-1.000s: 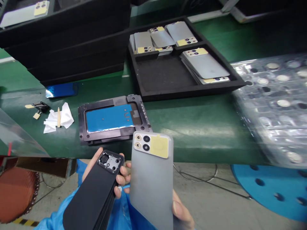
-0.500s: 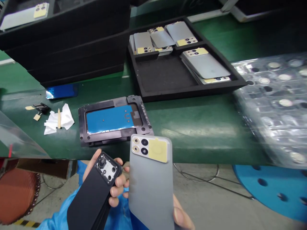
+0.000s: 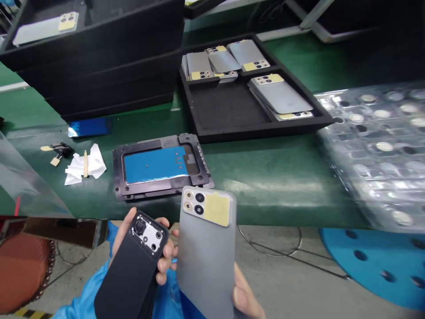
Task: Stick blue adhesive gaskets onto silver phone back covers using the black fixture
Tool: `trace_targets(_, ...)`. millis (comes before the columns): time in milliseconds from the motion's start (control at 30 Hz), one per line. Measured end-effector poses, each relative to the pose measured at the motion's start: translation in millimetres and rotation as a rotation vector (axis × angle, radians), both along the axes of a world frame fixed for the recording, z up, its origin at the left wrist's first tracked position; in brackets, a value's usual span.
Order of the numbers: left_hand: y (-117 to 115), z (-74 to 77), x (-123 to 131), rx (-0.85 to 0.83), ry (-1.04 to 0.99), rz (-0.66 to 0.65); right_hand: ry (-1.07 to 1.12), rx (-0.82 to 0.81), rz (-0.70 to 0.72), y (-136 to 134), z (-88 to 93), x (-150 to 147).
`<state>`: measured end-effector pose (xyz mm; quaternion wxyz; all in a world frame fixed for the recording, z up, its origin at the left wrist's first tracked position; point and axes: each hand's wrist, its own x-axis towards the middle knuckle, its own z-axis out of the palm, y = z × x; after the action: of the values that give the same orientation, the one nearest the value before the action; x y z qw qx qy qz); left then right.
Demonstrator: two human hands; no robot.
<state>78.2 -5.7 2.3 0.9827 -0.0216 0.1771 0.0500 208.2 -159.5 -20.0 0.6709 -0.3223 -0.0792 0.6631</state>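
In my left hand (image 3: 162, 261) is a black phone body (image 3: 129, 270) with a white camera plate at its top; my fingers wrap round its sides. My right hand (image 3: 245, 294) grips a grey phone back cover (image 3: 206, 257) by its edges, with a camera block and a yellow film patch at the top and some blue showing underneath. The two pieces are held side by side, apart, in front of the bench edge. Just beyond them a dark metal fixture (image 3: 162, 184) lies on the green bench, with a blue sheet (image 3: 154, 165) inside its frame.
A black tray (image 3: 252, 133) holds stacks of grey covers. Stacked black trays (image 3: 109, 66) stand back left. A clear blister tray (image 3: 381, 168) lies right. White tissue (image 3: 96, 164), a wooden stick (image 3: 85, 164) and a blue film piece (image 3: 89, 127) are at left. Below is a blue stool (image 3: 368, 270).
The view has shifted slightly, so the bench things sit a little differently in it. Both hands keep their holds, and the grey cover has moved slightly left, closer to the black phone body.
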Motion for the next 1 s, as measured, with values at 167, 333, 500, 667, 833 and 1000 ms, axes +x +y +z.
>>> trace_targets(167,-5.5,22.2,-5.0,0.328,0.247,0.206,-0.363,0.006,-0.112,3.0,-1.2,-3.5)
trace_targets(333,-12.8,28.5,-7.8,0.654,0.506,0.301,-0.710,0.070,-0.146,-6.9,-3.9,-9.3)
trace_targets(500,-19.1,21.7,-1.1,0.730,0.666,0.291,-0.868,0.018,0.010,-26.0,-2.2,-16.9)
trace_targets(667,-25.2,14.4,4.8,0.813,0.700,0.282,-0.973,-0.030,0.084,-26.8,-4.0,-29.7)
trace_targets(833,-27.0,5.3,5.4,0.970,0.701,0.223,-1.038,-0.079,0.043,-16.1,-10.1,-37.4)
trace_targets(1000,-25.3,-2.9,4.0,1.005,0.681,0.152,-0.969,-0.075,0.056,-11.7,-23.8,-32.1)
